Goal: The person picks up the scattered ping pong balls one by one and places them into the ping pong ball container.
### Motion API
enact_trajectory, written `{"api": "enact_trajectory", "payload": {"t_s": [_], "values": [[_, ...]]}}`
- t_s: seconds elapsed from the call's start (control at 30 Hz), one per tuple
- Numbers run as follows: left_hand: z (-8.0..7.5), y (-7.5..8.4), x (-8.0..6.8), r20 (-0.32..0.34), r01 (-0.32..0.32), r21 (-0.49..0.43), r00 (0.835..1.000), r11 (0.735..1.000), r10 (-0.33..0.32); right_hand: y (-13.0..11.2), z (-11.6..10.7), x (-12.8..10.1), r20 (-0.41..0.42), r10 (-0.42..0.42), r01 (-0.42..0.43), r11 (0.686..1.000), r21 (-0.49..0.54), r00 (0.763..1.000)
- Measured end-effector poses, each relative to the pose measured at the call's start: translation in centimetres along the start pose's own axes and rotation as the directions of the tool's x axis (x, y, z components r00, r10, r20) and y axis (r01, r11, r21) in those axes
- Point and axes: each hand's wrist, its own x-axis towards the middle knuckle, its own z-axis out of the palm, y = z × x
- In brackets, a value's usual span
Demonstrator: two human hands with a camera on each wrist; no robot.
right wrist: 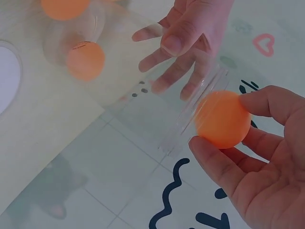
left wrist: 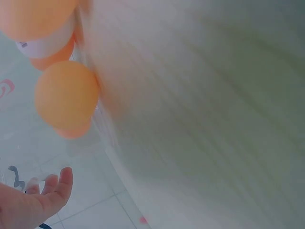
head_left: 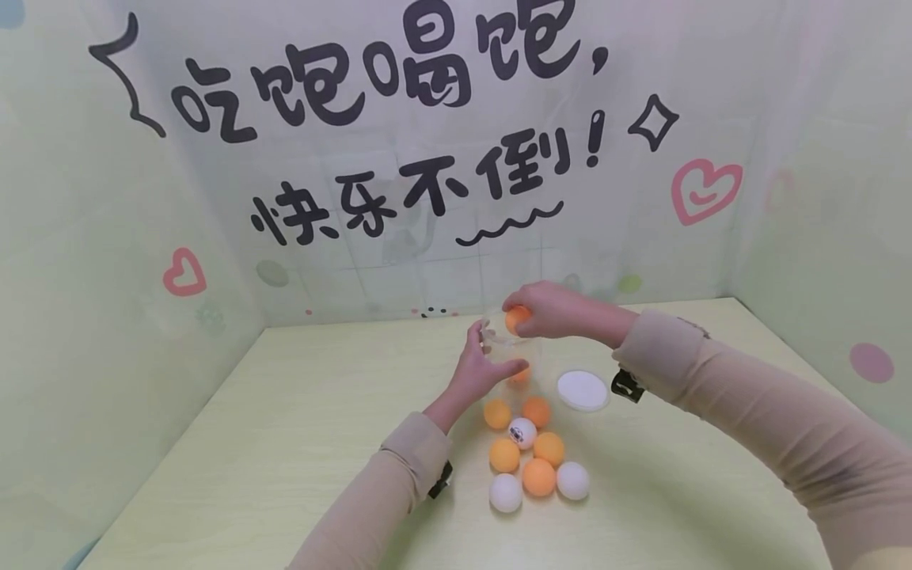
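Note:
A clear plastic tube (head_left: 514,354) stands upright on the pale green table (head_left: 299,443). My left hand (head_left: 486,366) grips it from the left, thumb in front and fingers seen through the wall (right wrist: 164,76). My right hand (head_left: 543,309) pinches an orange ball (head_left: 516,317) right at the tube's open mouth (right wrist: 200,112); in the right wrist view that ball (right wrist: 223,119) sits between thumb and fingers. One orange ball (right wrist: 85,60) lies at the tube's bottom. The left wrist view is blurred, showing orange balls (left wrist: 66,95) and fingertips (left wrist: 59,183).
Several loose orange and white balls (head_left: 530,457) lie clustered on the table just in front of the tube. A round white lid (head_left: 582,389) lies flat to the tube's right. Decorated walls close in the table at the back and on both sides.

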Motion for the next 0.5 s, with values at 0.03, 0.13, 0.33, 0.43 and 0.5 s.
{"api": "enact_trajectory", "payload": {"t_s": [0.03,0.13,0.33,0.43,0.5], "values": [[0.00,-0.01,0.00,0.000,0.001,0.001,1.000,1.000,-0.001,0.03,0.06,0.09,0.009,0.003,-0.003,1.000,0.001,1.000],[-0.02,-0.05,0.01,0.001,0.001,0.007,1.000,1.000,-0.001,0.07,0.20,0.39,0.028,0.004,-0.004,1.000,0.003,1.000],[0.00,-0.02,-0.07,0.006,-0.012,0.008,1.000,1.000,0.012,0.05,0.39,0.79,0.061,0.013,-0.013,1.000,-0.013,0.998],[0.01,0.00,-0.09,0.006,-0.012,0.011,1.000,1.000,0.012,-0.01,0.50,0.91,0.078,0.022,-0.021,1.000,-0.022,0.997],[-0.01,0.02,-0.11,0.004,-0.012,0.012,1.000,1.000,0.012,-0.07,0.56,0.94,0.089,0.027,-0.025,1.000,-0.016,0.996]]}}
